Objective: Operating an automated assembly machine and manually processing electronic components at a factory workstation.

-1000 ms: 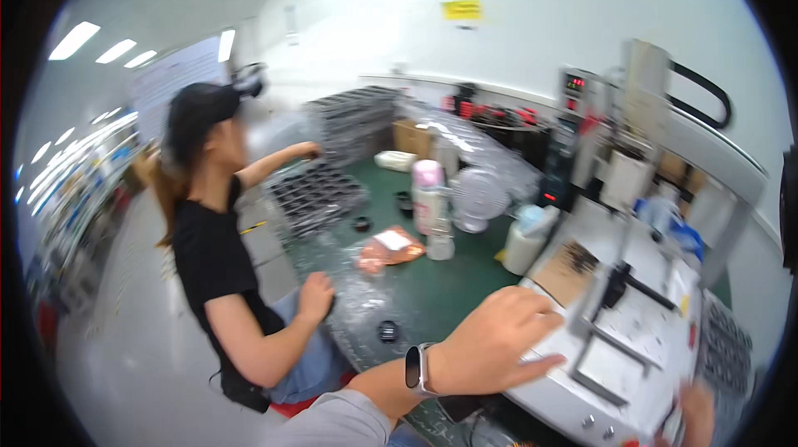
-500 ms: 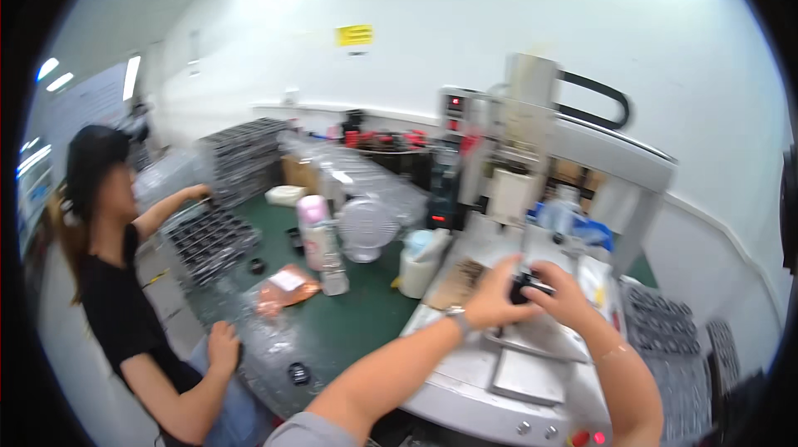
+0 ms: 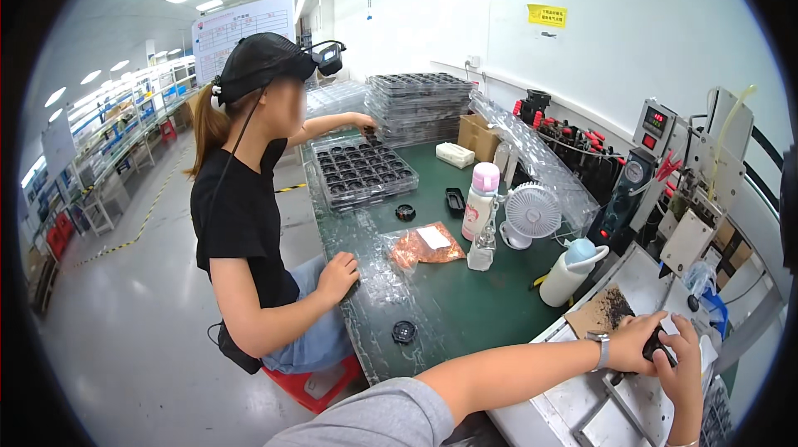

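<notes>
A: Holding anything?

B: Yes. The left hand (image 3: pixel 636 343) and right hand (image 3: pixel 686 364) pinch a small black part (image 3: pixel 659 346) between their fingers (image 3: pixel 665 332), over the grey machine bed (image 3: pixel 573 397).

A: Changed?

B: Same grip as half a second ago, but the view has swung left; the co-worker (image 3: pixel 249 198) at the green bench (image 3: pixel 465 297) shows fully.

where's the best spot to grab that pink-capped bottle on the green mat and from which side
Probably the white body of the bottle, below its pink cap, with a side grasp. It stands upright and the body is straight and rounder than the cap, so fingers can wrap it. Come from the open mat on its near left: the small fan stands close on its right and a clear small bottle just in front.
</notes>
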A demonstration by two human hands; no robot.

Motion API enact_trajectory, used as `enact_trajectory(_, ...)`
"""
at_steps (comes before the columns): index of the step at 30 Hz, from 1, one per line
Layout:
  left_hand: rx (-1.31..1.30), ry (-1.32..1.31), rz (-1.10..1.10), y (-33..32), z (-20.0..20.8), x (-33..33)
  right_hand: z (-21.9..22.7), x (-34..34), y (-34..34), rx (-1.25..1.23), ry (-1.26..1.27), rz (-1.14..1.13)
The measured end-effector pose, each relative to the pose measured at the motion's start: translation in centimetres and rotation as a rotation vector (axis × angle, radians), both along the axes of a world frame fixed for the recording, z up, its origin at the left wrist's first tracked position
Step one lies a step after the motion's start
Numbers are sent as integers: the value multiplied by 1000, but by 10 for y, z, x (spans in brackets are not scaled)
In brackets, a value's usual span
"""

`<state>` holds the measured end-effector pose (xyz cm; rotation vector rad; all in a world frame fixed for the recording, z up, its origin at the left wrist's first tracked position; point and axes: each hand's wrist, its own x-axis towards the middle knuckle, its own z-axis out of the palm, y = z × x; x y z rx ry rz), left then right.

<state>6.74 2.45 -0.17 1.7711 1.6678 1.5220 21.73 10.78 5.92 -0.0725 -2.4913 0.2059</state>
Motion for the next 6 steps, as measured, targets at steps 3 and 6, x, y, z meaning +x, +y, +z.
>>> enact_trajectory(3,-34,18,-28,-6,9,2,16,4,-9,44,-146,-59)
enact_trajectory(6,-48,115,43,-16,12,0,48,4,-24,195,-335,-207)
